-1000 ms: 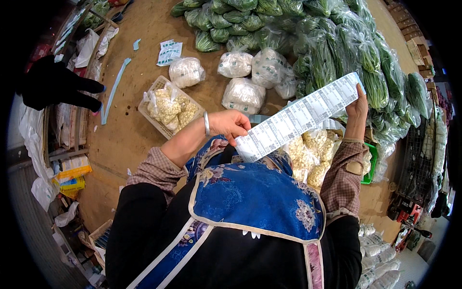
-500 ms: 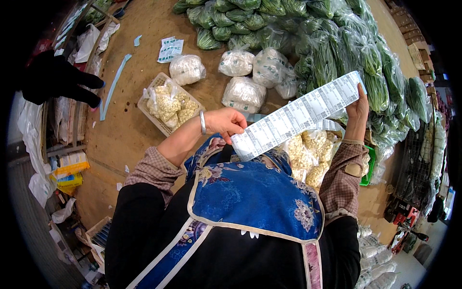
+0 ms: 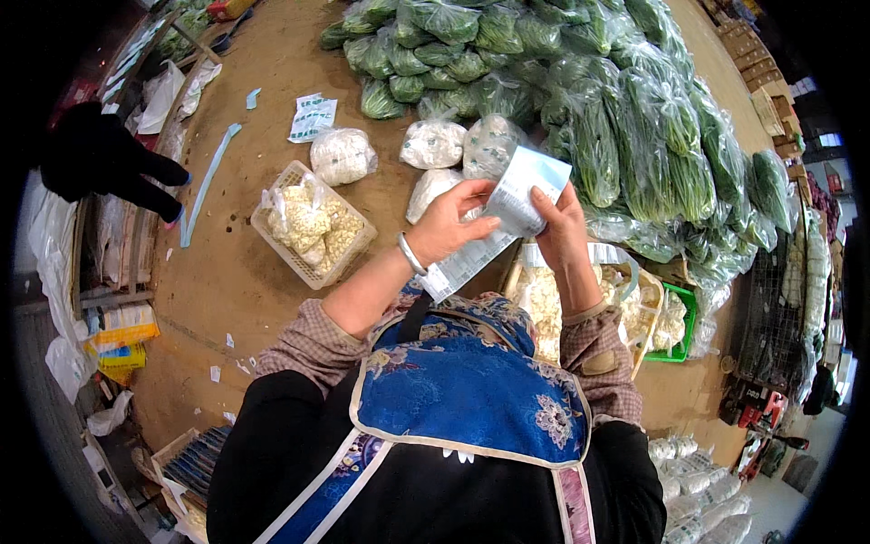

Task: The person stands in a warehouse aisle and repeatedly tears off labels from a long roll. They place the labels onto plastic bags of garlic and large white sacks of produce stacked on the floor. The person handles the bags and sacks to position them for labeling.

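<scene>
A white strip of printed labels (image 3: 464, 260) is held in front of my chest, its upper part folded over into a short stack. My right hand (image 3: 564, 231) is closed on that folded part, thumb lying on its face. My left hand (image 3: 449, 225), with a silver bracelet at the wrist, has thumb and fingers curled at the strip's left edge, gripping it. The strip's lower end slants down to the left below my left hand. Beneath the hands, bags of small cream-coloured pieces like garlic cloves (image 3: 536, 304) sit in a basket, partly hidden by my right arm.
A white plastic crate (image 3: 349, 258) holds more such bags on the left. Beyond are wrapped white bundles (image 3: 343, 156) and a big pile of bagged green vegetables (image 3: 589, 136). A green crate (image 3: 691, 322) stands right. A person in dark clothes (image 3: 109, 159) is at far left.
The strip, stretched out between both hands before, is now partly folded up. My right hand has come in leftward and down, and my left hand has shifted slightly right, close to it.
</scene>
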Available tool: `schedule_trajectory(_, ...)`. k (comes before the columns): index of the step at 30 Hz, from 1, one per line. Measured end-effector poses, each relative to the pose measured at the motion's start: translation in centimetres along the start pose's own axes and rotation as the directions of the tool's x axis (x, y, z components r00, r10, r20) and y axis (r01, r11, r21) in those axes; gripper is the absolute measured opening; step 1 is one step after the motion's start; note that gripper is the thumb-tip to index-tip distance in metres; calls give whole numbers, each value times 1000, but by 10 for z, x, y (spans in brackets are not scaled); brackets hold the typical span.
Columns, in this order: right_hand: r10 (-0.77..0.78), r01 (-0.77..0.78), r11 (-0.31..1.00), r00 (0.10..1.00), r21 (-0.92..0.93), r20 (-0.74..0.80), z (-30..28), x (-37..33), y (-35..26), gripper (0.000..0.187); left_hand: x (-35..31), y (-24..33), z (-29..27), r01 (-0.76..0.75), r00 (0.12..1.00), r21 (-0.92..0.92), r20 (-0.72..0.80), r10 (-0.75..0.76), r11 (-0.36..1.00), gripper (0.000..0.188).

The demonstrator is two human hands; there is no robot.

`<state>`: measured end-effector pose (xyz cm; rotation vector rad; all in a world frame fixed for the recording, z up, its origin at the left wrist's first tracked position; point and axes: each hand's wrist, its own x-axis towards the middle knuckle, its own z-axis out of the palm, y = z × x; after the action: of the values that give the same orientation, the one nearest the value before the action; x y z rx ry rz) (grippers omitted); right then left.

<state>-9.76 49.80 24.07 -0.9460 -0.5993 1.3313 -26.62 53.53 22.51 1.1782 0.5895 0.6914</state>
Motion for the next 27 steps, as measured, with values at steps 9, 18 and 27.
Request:
schedule_trajectory(9,24,10,902,997,-432,73,16,5,41,40,-34,-8,-18,81,976,-146,-190,-108,986,11)
schedule_trajectory(18,-51,582,342,795,-737,604,64,26,88,38,-79,-43,-98,204,936,244,-332,-116,948,12)
schedule_trajectory(27,526,228,463,707,-856,473,170,41,191,15,-156,-44,-208,177,950,30,-266,-163,984,17)
